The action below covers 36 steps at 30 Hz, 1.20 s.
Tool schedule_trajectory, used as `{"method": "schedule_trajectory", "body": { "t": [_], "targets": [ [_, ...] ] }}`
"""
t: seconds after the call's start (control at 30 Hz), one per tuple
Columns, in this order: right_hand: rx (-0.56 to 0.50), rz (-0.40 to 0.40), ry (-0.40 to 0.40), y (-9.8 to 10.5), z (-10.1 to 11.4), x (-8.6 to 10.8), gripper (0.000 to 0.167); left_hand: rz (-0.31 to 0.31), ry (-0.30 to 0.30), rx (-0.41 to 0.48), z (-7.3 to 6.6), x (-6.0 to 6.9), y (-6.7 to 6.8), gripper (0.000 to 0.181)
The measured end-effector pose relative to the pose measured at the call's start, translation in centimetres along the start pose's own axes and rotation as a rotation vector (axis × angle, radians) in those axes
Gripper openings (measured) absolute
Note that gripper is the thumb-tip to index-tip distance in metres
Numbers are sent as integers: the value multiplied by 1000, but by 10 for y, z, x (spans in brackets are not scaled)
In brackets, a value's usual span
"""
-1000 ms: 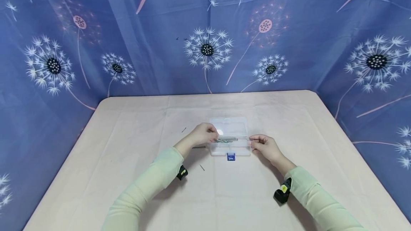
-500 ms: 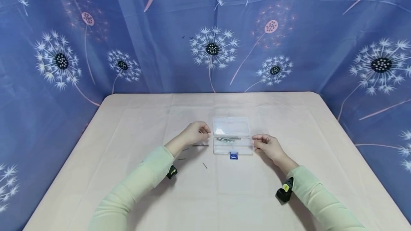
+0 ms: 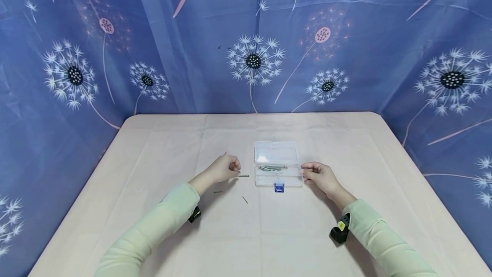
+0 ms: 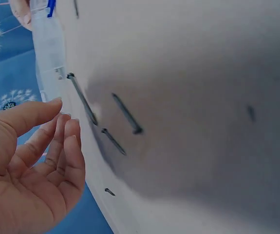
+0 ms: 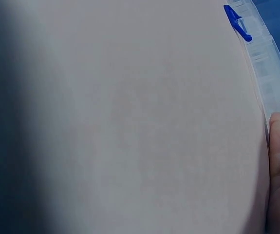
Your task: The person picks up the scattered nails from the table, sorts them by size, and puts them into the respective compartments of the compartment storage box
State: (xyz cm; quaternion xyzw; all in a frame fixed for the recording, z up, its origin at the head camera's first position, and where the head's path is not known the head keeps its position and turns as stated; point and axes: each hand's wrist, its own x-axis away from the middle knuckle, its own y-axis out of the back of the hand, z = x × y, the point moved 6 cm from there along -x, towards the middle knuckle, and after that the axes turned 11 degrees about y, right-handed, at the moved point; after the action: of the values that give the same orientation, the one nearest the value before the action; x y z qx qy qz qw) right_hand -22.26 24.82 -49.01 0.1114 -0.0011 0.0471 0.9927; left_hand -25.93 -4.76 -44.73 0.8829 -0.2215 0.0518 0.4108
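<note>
A clear plastic box (image 3: 278, 180) with a blue latch (image 3: 279, 187) lies with its lid (image 3: 276, 152) swung back. Several long nails (image 3: 273, 168) rest in its rear compartment. My left hand (image 3: 219, 169) is left of the box, low over loose nails, its fingers loosely curved and thumb apart. Nothing shows between them in the left wrist view. Closest to the fingertips there is a long nail (image 4: 84, 100); shorter nails (image 4: 125, 114) lie beyond it. At the box's right end, my right hand (image 3: 320, 178) holds the edge between thumb and fingers.
More loose nails are scattered on the pale cloth-covered table (image 3: 300, 234): one short nail (image 3: 218, 192) below the left hand, another nail (image 3: 245, 199) in front of the box. Blue dandelion-print curtains (image 3: 192, 54) stand behind the table and along both sides.
The left hand has left the box, where it was at the long nails, and moved left and down over the loose ones. The right hand has kept its place at the box's edge.
</note>
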Motion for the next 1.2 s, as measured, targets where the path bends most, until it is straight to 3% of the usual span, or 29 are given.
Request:
{"method": "schedule_trajectory", "body": {
  "t": [0.33, 0.5, 0.73, 1.2],
  "targets": [
    [-7, -6, 10, 1, -2, 0, 41, 16, -11, -62, 8, 4, -1, 7],
    [-13, -13, 19, 2, -1, 0, 40, 16, -45, -73, 10, 2, -2, 4],
    [-15, -11, 11, 1, 2, 1, 41, 33, -39, -84, 13, -2, -4, 7],
    [-16, -10, 16, 1, 1, 2, 41, 65, -45, -255, 6, 7, -10, 10]
  ]
}}
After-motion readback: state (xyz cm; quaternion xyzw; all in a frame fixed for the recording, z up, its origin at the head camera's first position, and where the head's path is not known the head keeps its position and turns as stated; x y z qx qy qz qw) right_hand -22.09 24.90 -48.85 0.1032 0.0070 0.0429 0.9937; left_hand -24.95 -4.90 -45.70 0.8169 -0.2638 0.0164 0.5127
